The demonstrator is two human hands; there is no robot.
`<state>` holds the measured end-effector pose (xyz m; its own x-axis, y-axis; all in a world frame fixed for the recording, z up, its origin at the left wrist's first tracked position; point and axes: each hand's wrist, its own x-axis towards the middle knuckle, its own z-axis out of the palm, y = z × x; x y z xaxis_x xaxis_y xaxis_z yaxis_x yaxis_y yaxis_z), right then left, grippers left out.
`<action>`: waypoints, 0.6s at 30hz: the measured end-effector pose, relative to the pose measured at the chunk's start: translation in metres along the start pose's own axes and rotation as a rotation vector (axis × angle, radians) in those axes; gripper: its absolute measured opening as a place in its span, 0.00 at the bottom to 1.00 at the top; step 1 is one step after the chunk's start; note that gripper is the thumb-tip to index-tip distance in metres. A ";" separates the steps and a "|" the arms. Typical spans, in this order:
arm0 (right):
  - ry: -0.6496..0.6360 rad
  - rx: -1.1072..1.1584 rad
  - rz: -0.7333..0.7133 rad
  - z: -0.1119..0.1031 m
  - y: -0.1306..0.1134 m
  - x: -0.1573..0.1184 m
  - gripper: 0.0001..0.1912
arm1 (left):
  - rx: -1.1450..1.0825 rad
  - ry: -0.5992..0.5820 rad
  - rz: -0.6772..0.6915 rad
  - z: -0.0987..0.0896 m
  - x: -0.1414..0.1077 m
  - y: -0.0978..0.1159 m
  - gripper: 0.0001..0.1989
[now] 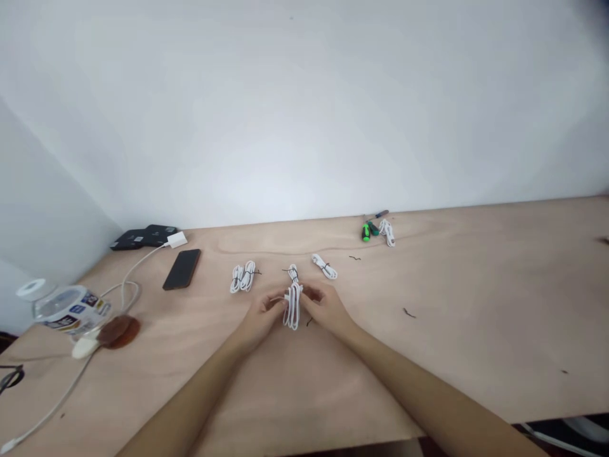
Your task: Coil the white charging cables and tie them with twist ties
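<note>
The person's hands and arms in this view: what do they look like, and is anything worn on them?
The left hand and right hand are bare, with no gloves, and I can see no rings, watches or bracelets. The left forearm and right forearm are bare too, with no sleeve showing in the view.

Plywood workshop bench [476, 285] with screwdrivers [370, 227]
</note>
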<state>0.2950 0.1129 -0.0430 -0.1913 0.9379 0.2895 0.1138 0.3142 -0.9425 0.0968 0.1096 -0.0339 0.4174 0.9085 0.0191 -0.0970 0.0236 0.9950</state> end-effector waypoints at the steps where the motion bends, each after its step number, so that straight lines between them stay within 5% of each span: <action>1: 0.013 0.020 0.020 0.000 -0.003 0.000 0.14 | 0.030 0.019 0.022 0.001 0.001 0.001 0.18; 10: 0.006 0.004 0.194 -0.018 -0.035 -0.033 0.17 | 0.239 0.114 -0.069 -0.012 -0.030 0.012 0.21; 15: 0.268 0.076 0.413 -0.033 -0.033 -0.076 0.27 | 0.209 0.455 -0.200 -0.030 -0.082 0.011 0.30; 18: 0.398 0.222 0.494 -0.044 -0.038 -0.096 0.28 | 0.120 0.705 -0.131 -0.036 -0.108 0.008 0.31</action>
<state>0.3523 0.0172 -0.0279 0.2106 0.9599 -0.1851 -0.1161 -0.1635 -0.9797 0.0184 0.0268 -0.0312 -0.2670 0.9552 -0.1280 0.0309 0.1412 0.9895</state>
